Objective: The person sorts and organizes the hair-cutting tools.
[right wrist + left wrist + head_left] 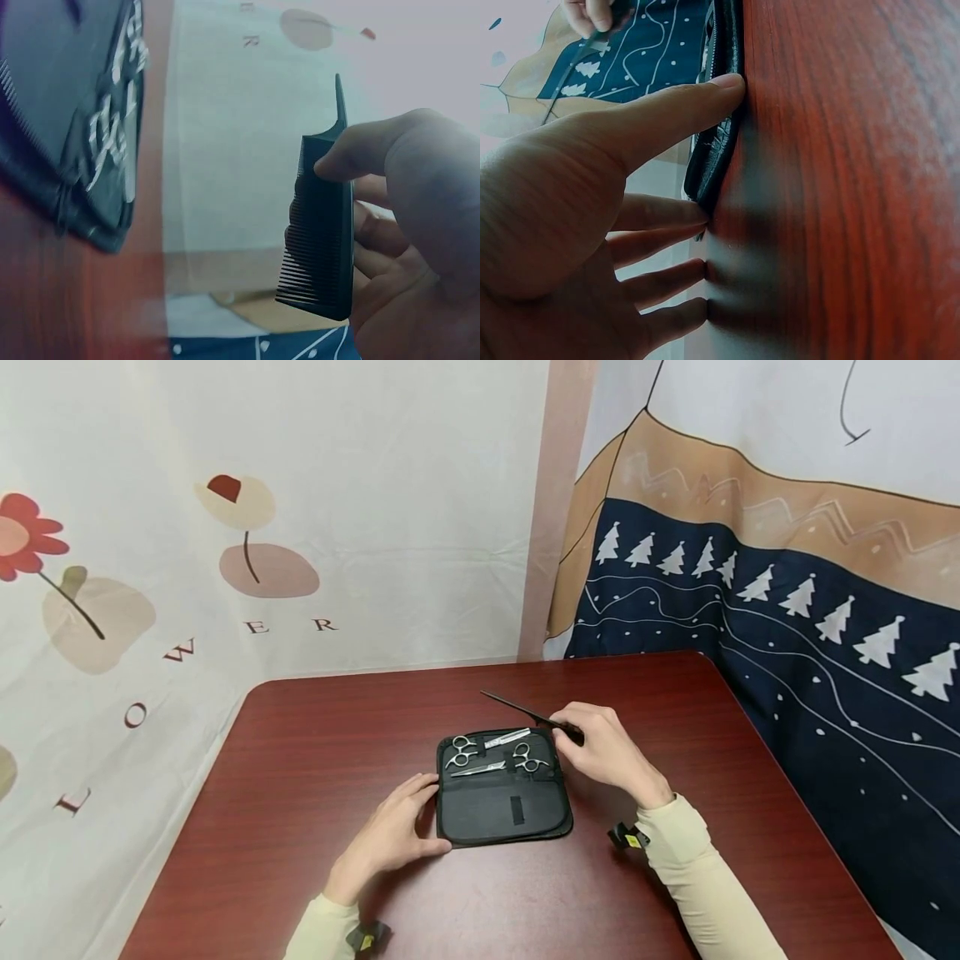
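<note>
An unzipped black case (495, 814) lies open on the table. Its upper part carries two pairs of silver scissors, one pair (508, 738) above the other (480, 769). My left hand (393, 827) is at the case's left side, fingers fairly straight. In the left wrist view its thumb (682, 109) touches the case's edge (718, 146), and the other fingertips rest on or near the tabletop. Off the case's upper right corner, my right hand (600, 743) pinches a black tail comb (322, 225) between thumb and fingers, its thin tail pointing up and left in the head view.
The reddish-brown wooden table (330, 727) extends around the case. Behind it hangs a white cloth (420, 527) with flower prints and letters. On the right is a dark blue cloth (825, 693) with white trees. Small black devices are strapped at both wrists.
</note>
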Available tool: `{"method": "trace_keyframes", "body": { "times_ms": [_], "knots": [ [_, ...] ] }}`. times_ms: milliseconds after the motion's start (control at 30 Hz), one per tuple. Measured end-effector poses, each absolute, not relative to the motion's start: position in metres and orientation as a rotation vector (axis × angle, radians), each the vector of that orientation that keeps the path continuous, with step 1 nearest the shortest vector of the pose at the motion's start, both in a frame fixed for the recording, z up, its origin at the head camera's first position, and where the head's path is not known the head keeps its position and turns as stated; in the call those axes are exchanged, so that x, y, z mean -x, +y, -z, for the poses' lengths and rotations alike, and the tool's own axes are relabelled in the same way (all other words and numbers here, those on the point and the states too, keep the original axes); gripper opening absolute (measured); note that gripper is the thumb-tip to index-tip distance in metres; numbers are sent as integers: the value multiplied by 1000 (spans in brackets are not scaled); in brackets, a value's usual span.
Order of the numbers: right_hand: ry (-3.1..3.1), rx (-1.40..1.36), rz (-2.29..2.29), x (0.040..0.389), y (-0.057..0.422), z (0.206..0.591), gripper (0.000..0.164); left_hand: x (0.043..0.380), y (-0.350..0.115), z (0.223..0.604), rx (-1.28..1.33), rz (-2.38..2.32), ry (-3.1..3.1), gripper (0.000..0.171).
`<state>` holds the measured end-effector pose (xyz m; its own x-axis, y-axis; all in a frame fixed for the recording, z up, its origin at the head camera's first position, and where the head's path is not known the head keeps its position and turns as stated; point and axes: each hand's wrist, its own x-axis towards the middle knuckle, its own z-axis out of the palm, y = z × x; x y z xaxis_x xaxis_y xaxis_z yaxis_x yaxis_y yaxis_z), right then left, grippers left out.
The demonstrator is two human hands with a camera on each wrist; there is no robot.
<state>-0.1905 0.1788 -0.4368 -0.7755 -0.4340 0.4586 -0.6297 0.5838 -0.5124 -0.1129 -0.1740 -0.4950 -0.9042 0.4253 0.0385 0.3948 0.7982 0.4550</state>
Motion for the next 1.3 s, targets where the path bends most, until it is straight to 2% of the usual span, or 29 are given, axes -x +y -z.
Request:
{"method": "trace_keyframes", "body": {
  "times_ms": [300,667,1300],
  "knots": [
    [-2439,-1000,-1034,180,166,426,16,112,-175,497,-654,-721,2900,92],
    [-2433,-1017,-1060,176,166,422,17,113,-179,493,-715,-757,2884,91],
    [-2474,-1043,-1036,177,166,422,17,130,-184,464,-861,-954,3094,102]
  ]
}}
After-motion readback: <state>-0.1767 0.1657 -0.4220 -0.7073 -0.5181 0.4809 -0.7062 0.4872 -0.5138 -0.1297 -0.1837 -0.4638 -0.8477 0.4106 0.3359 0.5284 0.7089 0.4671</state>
